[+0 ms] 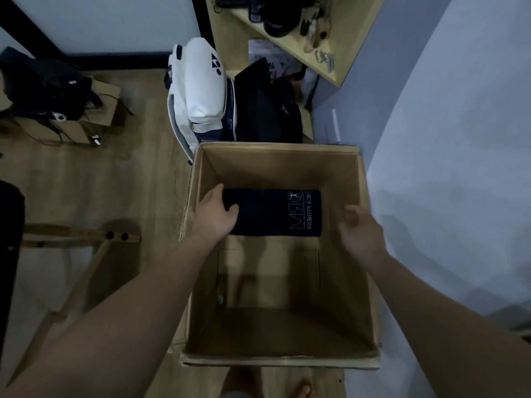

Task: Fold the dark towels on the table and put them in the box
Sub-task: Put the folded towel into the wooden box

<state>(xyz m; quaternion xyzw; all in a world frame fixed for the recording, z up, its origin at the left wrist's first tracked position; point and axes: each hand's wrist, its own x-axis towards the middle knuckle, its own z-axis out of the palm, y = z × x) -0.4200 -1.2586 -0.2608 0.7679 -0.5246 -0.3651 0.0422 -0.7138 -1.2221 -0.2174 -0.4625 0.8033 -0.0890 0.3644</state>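
Where the left hand (214, 215) reaches into the cardboard box (366, 225), its fingers are clamped over the left end of one folded dark towel (267, 212), thumb on top, so that end of the cloth is hidden under the hand. The towel lies inside the box toward its far wall, its long side running left to right; whether it already rests on the box floor or hangs just above it cannot be told from this angle. Pale printed lettering near its right end reads partly as "FITNESS", the rest being too small and sideways to make out. The right hand (362, 235) is over the box near its right wall, just beside the towel's right end and not touching it, fingers loosely spread and holding nothing. Only one towel shows. One box shows, its near flap cut by shadow. Beyond the far edge of the box stand two bags: a white sports bag (201, 90) and a black bag (267, 110), touching each other. A bare foot (301, 390) is cut off by the bottom border.
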